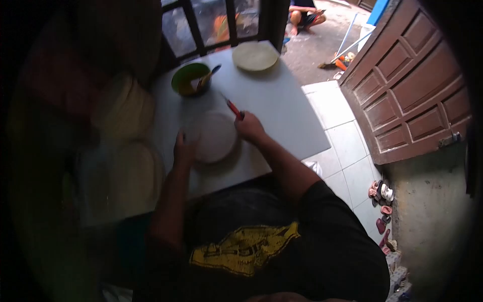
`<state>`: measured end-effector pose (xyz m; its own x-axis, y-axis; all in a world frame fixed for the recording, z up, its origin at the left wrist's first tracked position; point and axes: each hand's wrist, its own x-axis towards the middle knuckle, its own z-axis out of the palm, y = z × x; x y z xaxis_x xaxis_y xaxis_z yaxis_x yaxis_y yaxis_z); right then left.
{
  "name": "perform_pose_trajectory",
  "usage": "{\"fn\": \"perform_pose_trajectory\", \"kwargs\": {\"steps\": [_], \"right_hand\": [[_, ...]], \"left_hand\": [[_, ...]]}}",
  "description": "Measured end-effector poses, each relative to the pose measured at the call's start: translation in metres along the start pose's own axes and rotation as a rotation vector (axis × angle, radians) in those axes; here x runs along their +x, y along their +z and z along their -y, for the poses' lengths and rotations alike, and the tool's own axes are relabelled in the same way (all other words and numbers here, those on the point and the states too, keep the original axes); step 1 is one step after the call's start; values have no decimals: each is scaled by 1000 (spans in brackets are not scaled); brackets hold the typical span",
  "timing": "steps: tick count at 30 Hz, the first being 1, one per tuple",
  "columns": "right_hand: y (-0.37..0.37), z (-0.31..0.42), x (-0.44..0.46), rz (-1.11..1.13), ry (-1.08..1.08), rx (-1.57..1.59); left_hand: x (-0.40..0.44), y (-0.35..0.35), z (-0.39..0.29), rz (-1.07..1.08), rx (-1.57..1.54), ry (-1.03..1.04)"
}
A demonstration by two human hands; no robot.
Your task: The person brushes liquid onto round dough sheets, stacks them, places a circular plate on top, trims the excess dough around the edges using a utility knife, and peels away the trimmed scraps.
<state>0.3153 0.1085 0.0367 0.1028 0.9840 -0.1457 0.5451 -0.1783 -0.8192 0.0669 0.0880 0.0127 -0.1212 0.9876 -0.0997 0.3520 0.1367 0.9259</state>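
A pale round disc (214,141), flat like a stack of thin sheets, lies on the white table in front of me. My left hand (184,149) grips its left edge, with the fingers partly blurred. My right hand (250,127) is closed around the red-and-black handle of a knife (234,108), whose thin blade points away and to the left, above the disc's far right edge. Beyond the disc is a green bowl (177,83) with a dark-handled utensil (209,74) leaning in it; its contents look yellowish.
Another pale round disc (255,56) rests at the table's (289,116) far end. Dim stacks of round sheets (123,110) stand on the left. To the right are a brown door (407,75), tiled floor and shoes (381,194). A person (306,15) squats outside.
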Motion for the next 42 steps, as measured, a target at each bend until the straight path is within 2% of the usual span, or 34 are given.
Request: {"fn": "perform_pose_trajectory", "kwargs": {"steps": [1,4,6,8,10,11,13,14,16,17,19,20,22,23,24,26,27,28,31,33,35,37,38,42], "right_hand": [[5,1,1,46,7,-1],[12,3,-2,97,-3,-102],[14,7,-5,20,-5,-159],[13,7,-2,48,38,-132],[13,7,-2,64,82,-101],[14,6,-5,40,59,-45],[4,11,-20,9,53,13],[-9,26,-38,-36,17,115],[-20,19,-56,-156,-102,285],[-27,6,-62,-176,-46,514],[-51,-4,-83,-252,56,921],[-60,-22,-90,-309,40,991],[-80,-78,-91,-342,-59,1132],[-91,-92,-94,-427,-261,583],[-103,-105,-98,-628,-400,43],[-125,-144,-87,-525,-262,401],[-132,-147,-87,-492,-201,646],[-137,-151,-84,-494,-200,644],[-148,-164,-79,-596,-285,371],[-158,-164,-80,-625,70,790],[-167,-160,-87,-594,186,683],[-170,-185,-79,-616,163,250],[-172,-160,-88,-649,128,71],[-165,-128,-99,-444,140,-154]], "left_hand": [[6,1,21,-42,35,37],[-11,5,-15,-45,-15,-38],[-9,3,-10,-28,-26,-32],[-10,4,-10,2,-41,-16],[-14,4,-15,6,-291,-103],[-19,6,-19,25,-292,-106],[-35,7,-31,-179,-201,84],[-46,5,-43,-162,-199,77],[-68,4,-68,-145,-351,229],[-76,11,-68,-141,-350,222],[-94,27,-70,36,-574,347],[-101,39,-64,113,-428,384],[-109,65,-75,247,-164,656],[-104,78,-93,314,-42,893],[-102,95,-93,360,-69,904],[-95,124,-88,398,-94,913],[-91,136,-90,462,-56,1013],[-86,145,-89,530,-21,1115],[-70,173,-86,500,75,1247],[-61,184,-85,547,74,1199],[-46,192,-83,585,83,1151],[-31,198,-74,724,264,1248],[-26,203,-69,705,289,1259],[-27,198,-72,682,379,1267]]}}
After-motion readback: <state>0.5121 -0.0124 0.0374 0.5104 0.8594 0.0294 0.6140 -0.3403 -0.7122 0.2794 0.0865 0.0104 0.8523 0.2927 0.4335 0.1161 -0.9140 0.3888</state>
